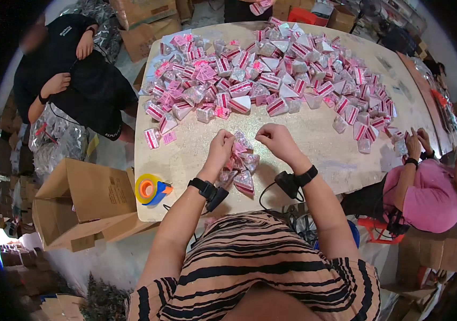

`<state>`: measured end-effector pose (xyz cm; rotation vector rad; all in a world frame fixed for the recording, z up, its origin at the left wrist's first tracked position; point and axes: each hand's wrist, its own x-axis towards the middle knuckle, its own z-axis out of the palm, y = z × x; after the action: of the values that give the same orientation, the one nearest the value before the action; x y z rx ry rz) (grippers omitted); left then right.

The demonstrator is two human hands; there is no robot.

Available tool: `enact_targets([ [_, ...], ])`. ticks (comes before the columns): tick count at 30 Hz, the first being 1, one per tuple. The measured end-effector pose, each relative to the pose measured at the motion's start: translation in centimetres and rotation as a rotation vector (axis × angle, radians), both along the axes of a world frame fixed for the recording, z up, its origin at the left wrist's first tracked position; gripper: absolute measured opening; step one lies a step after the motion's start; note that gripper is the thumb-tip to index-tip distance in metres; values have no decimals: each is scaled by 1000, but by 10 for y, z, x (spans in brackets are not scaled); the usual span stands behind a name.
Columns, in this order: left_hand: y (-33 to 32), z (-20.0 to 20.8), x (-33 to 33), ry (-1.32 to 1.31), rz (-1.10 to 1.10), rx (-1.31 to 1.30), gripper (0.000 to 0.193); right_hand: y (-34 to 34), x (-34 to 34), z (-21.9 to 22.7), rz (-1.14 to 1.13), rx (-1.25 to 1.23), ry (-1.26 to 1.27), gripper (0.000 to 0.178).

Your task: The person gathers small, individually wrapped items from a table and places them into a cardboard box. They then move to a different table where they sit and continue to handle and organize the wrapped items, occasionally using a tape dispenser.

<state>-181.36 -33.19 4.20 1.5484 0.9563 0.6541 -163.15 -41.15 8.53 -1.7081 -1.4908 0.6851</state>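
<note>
Wedge packets (244, 183) lie bunched at the near side of the desk (314, 147); left fingers (229, 138) seemingly pinch them, right fingers (263, 135) curl together, grip unclear. Loose pinching could drop one.

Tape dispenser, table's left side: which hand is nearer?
Left. The left hand is right of the tape dispenser, at the near packets; the right hand is farther right.
</note>
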Motion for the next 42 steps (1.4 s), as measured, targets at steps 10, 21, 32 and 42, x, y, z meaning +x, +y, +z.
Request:
enact_targets([
  [10, -13, 43, 17, -199, -69, -111, 6, 0, -24, 17, 23, 143, 4, 17],
  [21, -14, 31, 12, -110, -74, -64, 9, -2, -25, 8, -20, 36, 243, 14],
  [32, -13, 27, 5, -129, -147, -263, 10, -4, -23, -29, 2, -6, 870, 20],
  [42, -11, 25, 2, -78, -206, -392, 13, -6, -26, -38, 5, 78, 799, 11],
])
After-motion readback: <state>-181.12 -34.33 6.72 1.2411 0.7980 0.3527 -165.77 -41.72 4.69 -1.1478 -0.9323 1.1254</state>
